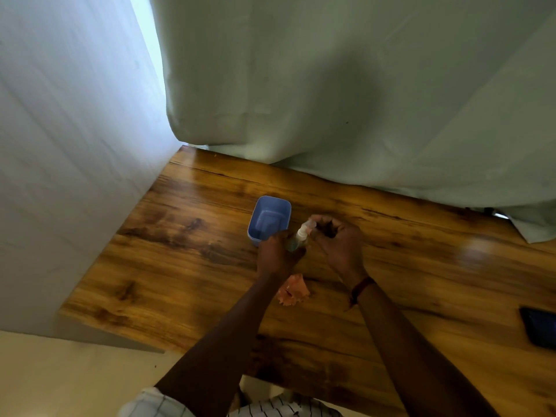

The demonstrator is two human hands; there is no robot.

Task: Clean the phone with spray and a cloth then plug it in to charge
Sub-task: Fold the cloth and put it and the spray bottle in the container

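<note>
**Both hands on the spray bottle, phone lying far off to the right**

A small clear spray bottle [296, 239] is held just above a wooden table [180, 266], near its middle. Its long axis is tilted, with the base toward the person and the pale top pointing away and slightly right. The left hand [275, 255] wraps the lower body with curled fingers. The right hand [338, 240] pinches the top, though blur hides whether it grips a cap or the nozzle itself. The bottle has a faint blue-green tint low down.

A crumpled pink cloth [294, 291] lies on the table just on the person's side of the hands, beside the left wrist. The phone [540, 328] — dark, flat, cut off by the frame's right edge — lies well apart to the right, so the right hand is nearer it. Cleaning seems not yet begun. Just behind the bottle stands an open blue tub [269, 216], and a pale green curtain [361, 85] hangs along the table's far edge.
</note>
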